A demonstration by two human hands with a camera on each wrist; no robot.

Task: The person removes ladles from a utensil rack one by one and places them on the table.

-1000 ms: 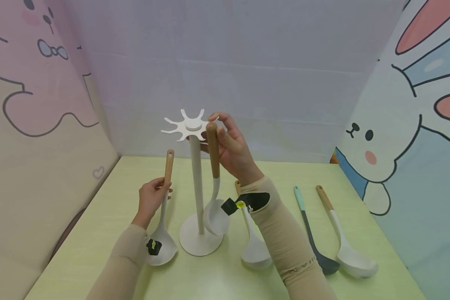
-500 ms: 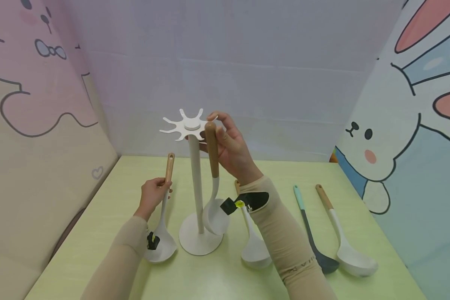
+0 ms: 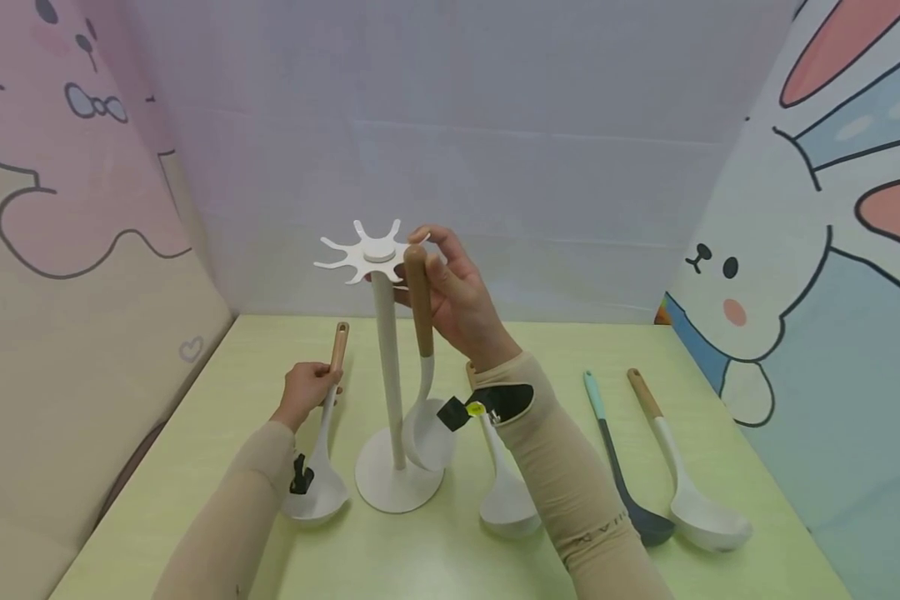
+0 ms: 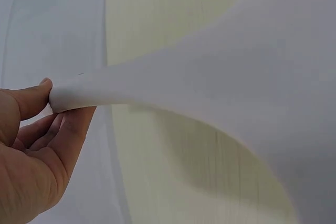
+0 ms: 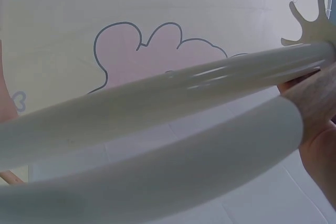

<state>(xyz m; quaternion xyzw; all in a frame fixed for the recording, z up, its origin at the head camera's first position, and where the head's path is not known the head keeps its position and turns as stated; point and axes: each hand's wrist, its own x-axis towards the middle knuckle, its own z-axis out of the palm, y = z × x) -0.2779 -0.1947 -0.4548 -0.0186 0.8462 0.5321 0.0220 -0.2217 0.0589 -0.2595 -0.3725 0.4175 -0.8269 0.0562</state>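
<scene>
In the head view a white utensil stand (image 3: 385, 358), topped by a star-shaped hook rack (image 3: 360, 254), rises left of the middle. My right hand (image 3: 461, 304) holds a white ladle (image 3: 422, 304) by its wooden handle at the rack's edge. This ladle hangs upright beside the pole, its bowl above the round base; whether its handle sits on a hook cannot be seen. Left of the stand, my left hand (image 3: 307, 393) pinches another white ladle (image 3: 326, 425) just below its wooden handle. The left wrist view shows thumb and fingers on the thin neck (image 4: 79, 90).
On the pale green table (image 3: 435, 554), a white ladle (image 3: 508, 496) lies partly under my right forearm. Further right lie a dark grey ladle (image 3: 626, 492) with a mint handle and a wooden-handled white ladle (image 3: 690, 492). Printed cloth walls enclose the back and sides.
The left ladle's handle end has come down, and its bowl has shifted slightly left. My right hand keeps its hold at the rack. The whole head view has shifted a little.
</scene>
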